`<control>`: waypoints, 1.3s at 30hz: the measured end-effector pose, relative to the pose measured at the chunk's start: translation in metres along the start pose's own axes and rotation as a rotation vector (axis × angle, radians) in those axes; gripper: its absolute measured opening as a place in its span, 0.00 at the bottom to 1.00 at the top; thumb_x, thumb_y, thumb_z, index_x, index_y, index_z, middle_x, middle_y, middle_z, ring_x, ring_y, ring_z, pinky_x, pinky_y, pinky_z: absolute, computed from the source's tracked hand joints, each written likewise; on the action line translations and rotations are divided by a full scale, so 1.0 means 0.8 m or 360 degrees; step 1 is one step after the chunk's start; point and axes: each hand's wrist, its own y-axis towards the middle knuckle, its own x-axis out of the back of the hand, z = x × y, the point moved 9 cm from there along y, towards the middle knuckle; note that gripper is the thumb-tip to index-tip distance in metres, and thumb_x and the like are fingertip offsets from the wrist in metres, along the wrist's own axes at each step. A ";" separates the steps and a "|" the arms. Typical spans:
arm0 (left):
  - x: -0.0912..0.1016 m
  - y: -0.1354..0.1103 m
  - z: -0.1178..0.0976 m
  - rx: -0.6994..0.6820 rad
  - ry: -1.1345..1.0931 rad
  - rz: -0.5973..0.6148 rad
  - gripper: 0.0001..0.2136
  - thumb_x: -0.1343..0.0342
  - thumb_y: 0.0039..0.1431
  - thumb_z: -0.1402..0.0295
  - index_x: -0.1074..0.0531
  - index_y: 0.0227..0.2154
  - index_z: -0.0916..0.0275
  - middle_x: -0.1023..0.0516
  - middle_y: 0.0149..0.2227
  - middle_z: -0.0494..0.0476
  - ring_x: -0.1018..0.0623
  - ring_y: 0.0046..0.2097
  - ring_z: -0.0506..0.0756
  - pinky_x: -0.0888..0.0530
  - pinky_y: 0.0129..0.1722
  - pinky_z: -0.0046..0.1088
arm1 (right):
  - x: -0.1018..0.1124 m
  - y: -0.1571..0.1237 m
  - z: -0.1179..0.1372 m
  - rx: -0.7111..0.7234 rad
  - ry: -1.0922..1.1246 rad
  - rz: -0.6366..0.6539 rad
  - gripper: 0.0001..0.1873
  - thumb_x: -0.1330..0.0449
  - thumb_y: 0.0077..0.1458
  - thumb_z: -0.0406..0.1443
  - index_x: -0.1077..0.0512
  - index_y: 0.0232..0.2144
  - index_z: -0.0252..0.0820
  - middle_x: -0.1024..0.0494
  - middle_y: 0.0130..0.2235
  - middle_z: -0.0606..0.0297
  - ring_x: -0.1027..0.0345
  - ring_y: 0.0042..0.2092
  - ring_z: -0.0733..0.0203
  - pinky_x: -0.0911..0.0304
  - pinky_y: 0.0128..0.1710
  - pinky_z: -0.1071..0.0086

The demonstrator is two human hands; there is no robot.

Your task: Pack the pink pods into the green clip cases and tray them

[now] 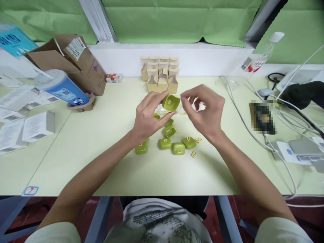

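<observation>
At one o'clock from the wearer, a small yellow loop (193, 154) lies near green cases (179, 149) on the surface (157, 175). Farther, at twelve, the left hand (148, 116) has its fingers gripping a hollow green shell (171, 103); beside it, the right hand's (209, 109) fingers pinch together, contents unclear. Beyond stand beige boxes (163, 82).

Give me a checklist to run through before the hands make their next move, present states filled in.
1. Left hand gripping the green shell: ok.
2. Shell's hollow side in view: ok.
3. Right hand holding a part: cannot tell; fingertips unclear.
4. Loose yellow clip lying apart from the green cases: ok.
5. Small boxes at the back closed: not ok; flaps raised.
</observation>
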 end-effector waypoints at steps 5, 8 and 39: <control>0.000 -0.003 -0.005 -0.0133 0.0060 -0.0014 0.27 0.36 0.66 0.42 0.22 0.54 0.59 0.17 0.40 0.58 0.19 0.39 0.57 0.21 0.42 0.35 | -0.006 -0.010 0.026 0.0466 -0.0365 0.0006 0.08 0.37 0.71 0.39 0.17 0.45 0.50 0.19 0.37 0.62 0.28 0.34 0.59 0.30 0.33 0.62; 0.003 0.000 -0.011 -0.0218 0.0038 0.0009 0.27 0.37 0.66 0.41 0.21 0.53 0.60 0.18 0.38 0.58 0.20 0.38 0.56 0.22 0.40 0.34 | -0.013 -0.011 0.030 0.0608 -0.0490 0.0101 0.07 0.36 0.71 0.40 0.16 0.44 0.52 0.19 0.44 0.61 0.28 0.37 0.58 0.30 0.35 0.62; -0.002 0.022 -0.006 -0.0086 -0.0352 0.0588 0.32 0.35 0.55 0.32 0.19 0.43 0.59 0.17 0.34 0.54 0.19 0.35 0.54 0.22 0.41 0.32 | -0.044 -0.021 0.020 0.0687 -0.0537 0.0725 0.07 0.39 0.72 0.40 0.22 0.40 0.47 0.25 0.54 0.58 0.31 0.34 0.64 0.28 0.30 0.64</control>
